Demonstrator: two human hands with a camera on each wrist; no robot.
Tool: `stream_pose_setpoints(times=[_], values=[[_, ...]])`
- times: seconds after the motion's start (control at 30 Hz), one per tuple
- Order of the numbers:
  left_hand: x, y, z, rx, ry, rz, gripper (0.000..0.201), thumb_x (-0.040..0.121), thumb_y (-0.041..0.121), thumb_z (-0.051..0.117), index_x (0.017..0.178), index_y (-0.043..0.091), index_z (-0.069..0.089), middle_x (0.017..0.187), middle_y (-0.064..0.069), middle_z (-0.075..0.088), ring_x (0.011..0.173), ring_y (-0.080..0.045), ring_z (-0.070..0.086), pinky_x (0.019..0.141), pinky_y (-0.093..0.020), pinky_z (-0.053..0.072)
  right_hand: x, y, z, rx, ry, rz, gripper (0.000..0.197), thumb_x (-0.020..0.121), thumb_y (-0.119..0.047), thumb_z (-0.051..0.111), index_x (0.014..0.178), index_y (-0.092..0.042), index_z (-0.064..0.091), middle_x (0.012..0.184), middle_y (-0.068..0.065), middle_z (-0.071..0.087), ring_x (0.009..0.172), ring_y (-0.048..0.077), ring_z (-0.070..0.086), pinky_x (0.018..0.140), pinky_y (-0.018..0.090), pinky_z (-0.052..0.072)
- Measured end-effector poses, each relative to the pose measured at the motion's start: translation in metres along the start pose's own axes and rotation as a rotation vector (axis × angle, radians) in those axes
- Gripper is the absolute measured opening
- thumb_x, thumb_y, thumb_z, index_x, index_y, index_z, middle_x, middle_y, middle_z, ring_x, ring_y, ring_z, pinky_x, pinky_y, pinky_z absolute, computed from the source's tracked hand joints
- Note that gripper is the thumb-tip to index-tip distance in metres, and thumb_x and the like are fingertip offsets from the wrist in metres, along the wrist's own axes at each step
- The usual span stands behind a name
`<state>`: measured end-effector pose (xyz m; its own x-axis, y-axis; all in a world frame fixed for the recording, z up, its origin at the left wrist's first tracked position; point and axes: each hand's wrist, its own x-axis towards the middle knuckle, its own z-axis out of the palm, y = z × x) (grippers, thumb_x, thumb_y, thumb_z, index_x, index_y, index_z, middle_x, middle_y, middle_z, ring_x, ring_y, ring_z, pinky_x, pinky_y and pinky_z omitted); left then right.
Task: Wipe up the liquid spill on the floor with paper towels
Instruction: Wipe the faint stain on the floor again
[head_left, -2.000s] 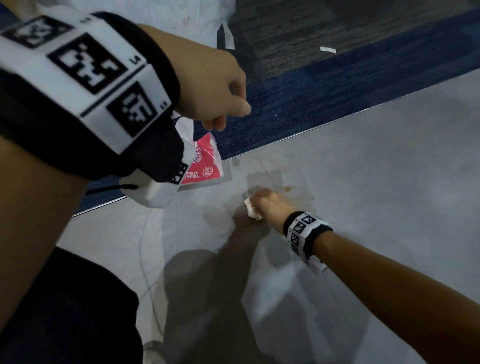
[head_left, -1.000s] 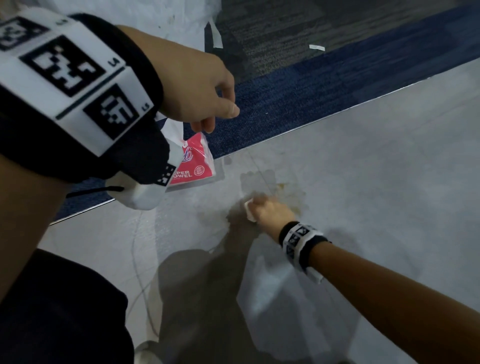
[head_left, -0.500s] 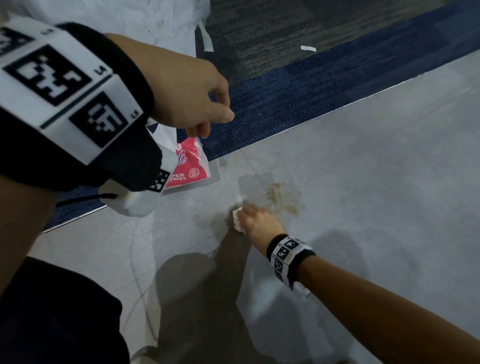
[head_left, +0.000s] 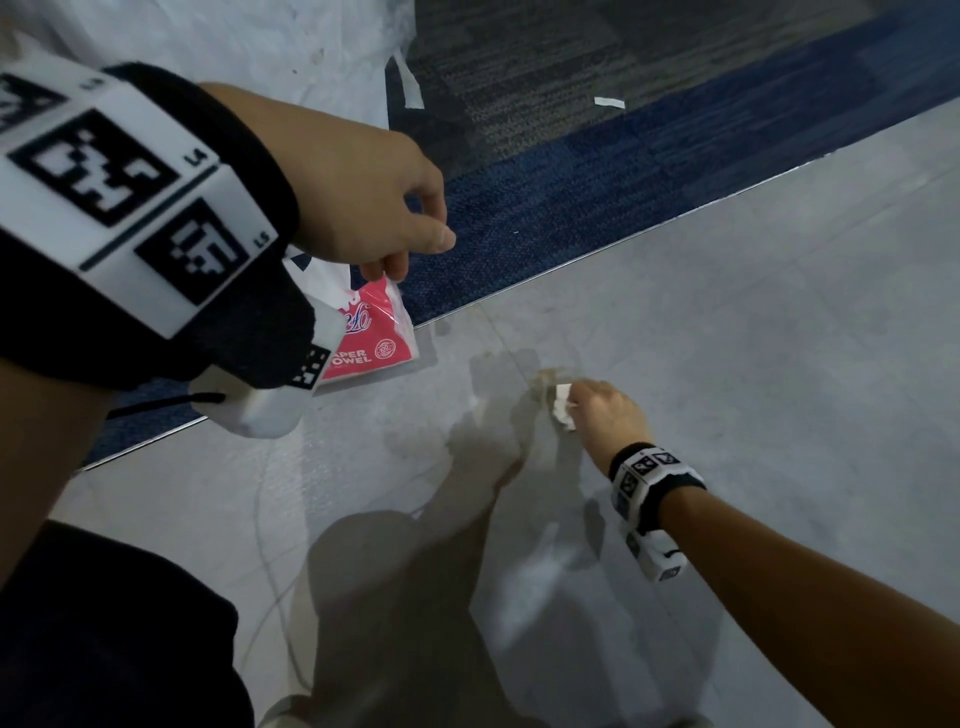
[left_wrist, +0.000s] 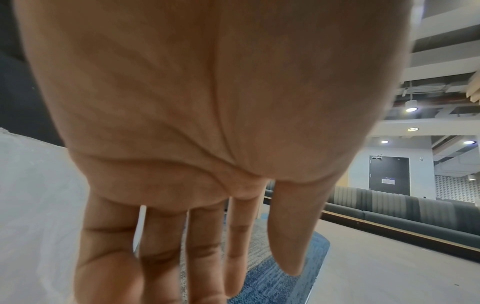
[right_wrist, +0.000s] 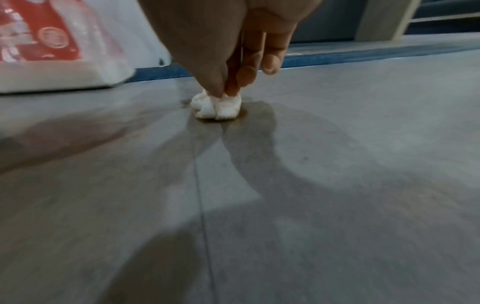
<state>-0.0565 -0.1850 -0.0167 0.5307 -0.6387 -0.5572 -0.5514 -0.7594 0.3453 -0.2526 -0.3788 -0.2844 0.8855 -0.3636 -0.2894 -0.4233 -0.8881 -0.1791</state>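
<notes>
My right hand (head_left: 597, 413) reaches down to the grey floor and pinches a wadded white paper towel (head_left: 562, 410) between thumb and fingers. The wad (right_wrist: 217, 108) is pressed onto a brownish spill (right_wrist: 259, 121), with the fingertips (right_wrist: 231, 86) on top of it. A thin wet smear (head_left: 496, 374) spreads left of the wad. My left hand (head_left: 374, 208) hangs in the air close to the head camera. Its fingers (left_wrist: 161, 246) are relaxed and hold nothing.
A pink and white paper towel pack (head_left: 371, 338) lies on the floor by the carpet edge, left of the spill. Blue and grey carpet (head_left: 623, 171) lies beyond a metal strip (head_left: 571, 260). White plastic sheeting (head_left: 234, 52) is at the far left. My dark-trousered knee (head_left: 104, 623) is at bottom left.
My right hand has slid the wad to the right, onto the brown stain that showed beside it half a second ago. The left hand stays hanging in the air.
</notes>
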Motion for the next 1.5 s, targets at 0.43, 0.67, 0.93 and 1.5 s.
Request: stream_pose_setpoints(times=[0.43,0.67,0.93,1.5], values=[[0.001,0.007,0.001,-0.019,0.011,0.008,0.028,0.094,0.038,0.048,0.112,0.019,0.059,0.078,0.003,0.073,0.075,-0.014,0.070,0.057,-0.026,0.046,-0.006,0.027,0.018,0.372,0.143,0.380,0.013,0.088,-0.016,0.058,0.088,-0.004,0.058,0.092,0.024,0.065,0.088,0.041,0.060,0.071,0.040,0.048],[-0.003,-0.001,-0.001,0.026,-0.014,-0.016,0.029,0.094,0.039,0.048,0.114,0.020,0.058,0.079,0.003,0.072,0.075,-0.015,0.069,0.081,-0.049,0.057,0.028,-0.024,0.015,0.471,0.121,0.392,0.009,0.089,-0.022,0.054,0.090,-0.015,0.059,0.099,0.016,0.067,0.091,0.037,0.061,0.072,0.036,0.047],[0.002,0.005,-0.001,-0.023,0.013,-0.004,0.029,0.095,0.038,0.048,0.112,0.018,0.059,0.079,0.002,0.073,0.076,-0.015,0.069,0.060,-0.030,0.052,0.016,0.007,0.002,0.353,0.182,0.199,0.011,0.090,-0.025,0.057,0.094,-0.015,0.060,0.092,0.013,0.066,0.086,0.034,0.060,0.067,0.034,0.044],[0.004,0.006,0.000,0.035,-0.003,-0.011,0.028,0.094,0.040,0.048,0.109,0.019,0.060,0.078,0.004,0.073,0.076,-0.015,0.070,0.086,-0.045,0.055,0.029,-0.004,-0.004,0.085,0.066,0.182,0.029,0.084,-0.035,0.067,0.108,-0.019,0.069,0.103,0.011,0.066,0.099,0.033,0.055,0.079,0.040,0.044]])
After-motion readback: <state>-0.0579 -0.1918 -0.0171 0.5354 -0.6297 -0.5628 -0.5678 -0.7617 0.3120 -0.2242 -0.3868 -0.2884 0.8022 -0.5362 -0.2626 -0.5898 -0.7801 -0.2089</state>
